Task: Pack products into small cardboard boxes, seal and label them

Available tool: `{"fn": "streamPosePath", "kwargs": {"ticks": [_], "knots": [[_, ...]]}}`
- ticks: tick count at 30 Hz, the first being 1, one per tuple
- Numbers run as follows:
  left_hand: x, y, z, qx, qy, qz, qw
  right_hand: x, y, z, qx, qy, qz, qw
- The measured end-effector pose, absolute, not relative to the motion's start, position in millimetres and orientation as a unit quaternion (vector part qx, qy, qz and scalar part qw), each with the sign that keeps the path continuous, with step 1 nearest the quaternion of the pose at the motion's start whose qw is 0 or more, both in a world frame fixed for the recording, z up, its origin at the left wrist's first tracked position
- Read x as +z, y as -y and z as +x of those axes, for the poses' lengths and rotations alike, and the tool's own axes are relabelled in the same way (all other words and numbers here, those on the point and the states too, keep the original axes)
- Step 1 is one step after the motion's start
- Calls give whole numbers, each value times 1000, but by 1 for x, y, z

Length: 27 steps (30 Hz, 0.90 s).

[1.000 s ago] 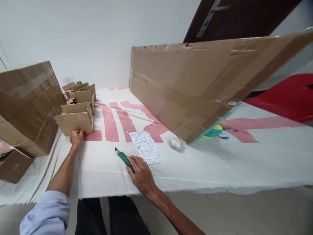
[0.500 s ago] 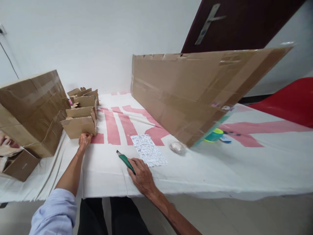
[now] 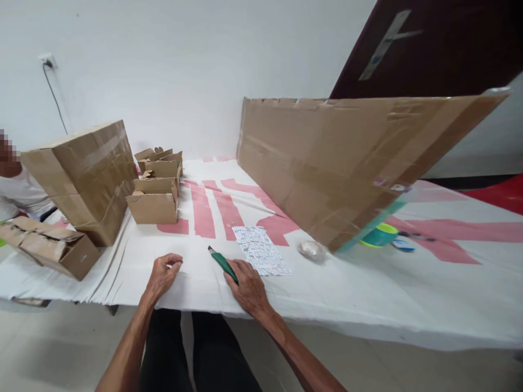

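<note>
My right hand [image 3: 248, 284] rests on the white cloth near the table's front edge, closed on a green utility knife [image 3: 222, 262] whose tip points away to the left. A printed sheet of small labels [image 3: 260, 250] lies just beyond that hand. My left hand [image 3: 163, 274] sits on the cloth to the left with its fingers curled in, and nothing shows in it. A row of small open cardboard boxes [image 3: 155, 190] stands further back on the left.
A long flat cardboard sheet [image 3: 339, 158] stands tilted across the table's right half. A large taped box [image 3: 87, 171] and a flattened carton [image 3: 49, 245] sit at the left, with a person behind them. A green tape roll [image 3: 378, 235] and a crumpled plastic wad [image 3: 311, 250] lie under the sheet.
My left hand has let go of the nearest small box and drawn back to the front of the table. The right hand has stayed on the knife. The view has swung left.
</note>
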State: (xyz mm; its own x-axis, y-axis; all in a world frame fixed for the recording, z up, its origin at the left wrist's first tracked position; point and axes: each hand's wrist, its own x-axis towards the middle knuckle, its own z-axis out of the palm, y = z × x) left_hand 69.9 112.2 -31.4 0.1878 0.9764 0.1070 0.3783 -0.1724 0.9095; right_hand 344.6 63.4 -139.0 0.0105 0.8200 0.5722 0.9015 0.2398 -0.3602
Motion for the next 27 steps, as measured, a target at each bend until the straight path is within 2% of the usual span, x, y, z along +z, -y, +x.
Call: {"fn": "streamPosePath", "kwargs": {"ticks": [6,8,13,17,27], "knots": [[-31,-34,62,458,-464,557,515,-138,-60,345,-51,710,-607,353],[-38,-15,57,464,-473,533,526,-140,-59,346,-55,711,-606,353],[-61,16,50,417,-548,576,440,-144,-59,347,-58,712,-608,347],[-84,29,54,382,-564,601,419,-143,-58,347,-52,707,-616,343],[-172,63,56,234,-645,676,268,-146,-57,346,-55,712,-609,346]]}}
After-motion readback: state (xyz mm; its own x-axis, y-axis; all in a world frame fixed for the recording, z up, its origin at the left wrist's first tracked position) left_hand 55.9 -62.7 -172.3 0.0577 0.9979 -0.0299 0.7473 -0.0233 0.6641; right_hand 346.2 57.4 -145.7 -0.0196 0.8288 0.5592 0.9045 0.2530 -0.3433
